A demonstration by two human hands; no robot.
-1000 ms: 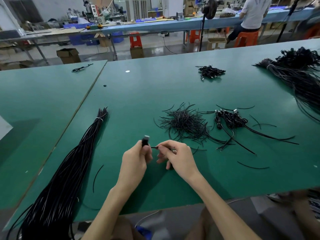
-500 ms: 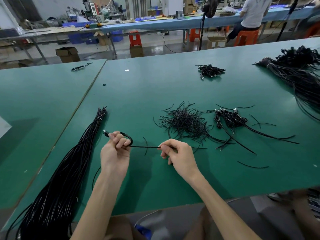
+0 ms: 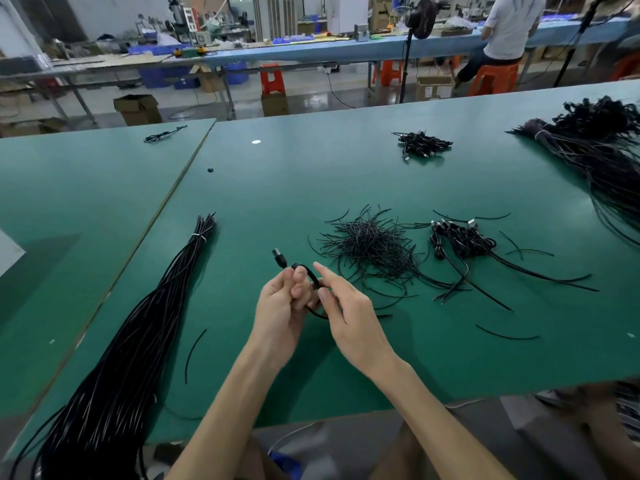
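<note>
looped cable (image 3: 310, 274), green table (image 3: 311, 174), blue bench (image 3: 311, 51)

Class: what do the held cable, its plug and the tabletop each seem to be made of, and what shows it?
Cable: seemingly black rubber or plastic sheath, slightly glossy; it bends in a tight loop. Plug: probably moulded black plastic; blocky, rigid shape. Tabletop: smooth green surface, perhaps rubber or vinyl mat; soft, dull reflections.

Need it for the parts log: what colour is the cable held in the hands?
Black, the cable and its plug alike; the head view shows it best.
</note>
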